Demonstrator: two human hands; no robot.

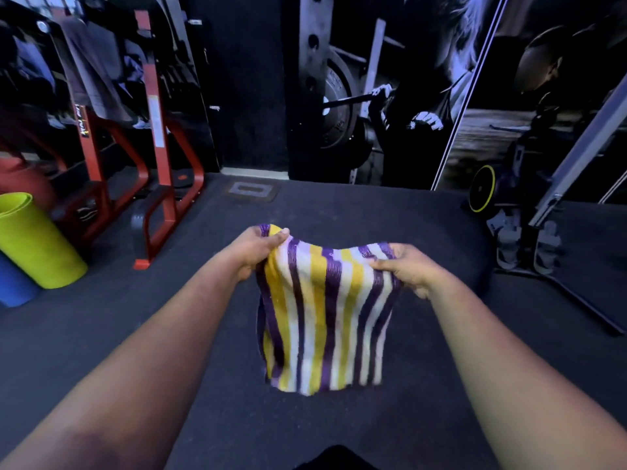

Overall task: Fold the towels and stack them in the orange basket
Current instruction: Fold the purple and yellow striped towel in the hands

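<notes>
A towel (322,317) striped in purple, yellow and white hangs in front of me above the dark floor, doubled over so that it falls as a short rectangle. My left hand (258,249) pinches its top left corner. My right hand (407,269) grips its top right corner. The top edge sags a little between the two hands. No orange basket shows in this view.
Rolled mats, one lime green (34,242) and one blue (13,286), lie at the left. A red steel gym frame (159,157) stands behind them. An exercise machine with a yellow-rimmed wheel (483,193) and black base legs sits at the right. Dark rubber flooring (135,317) surrounds me.
</notes>
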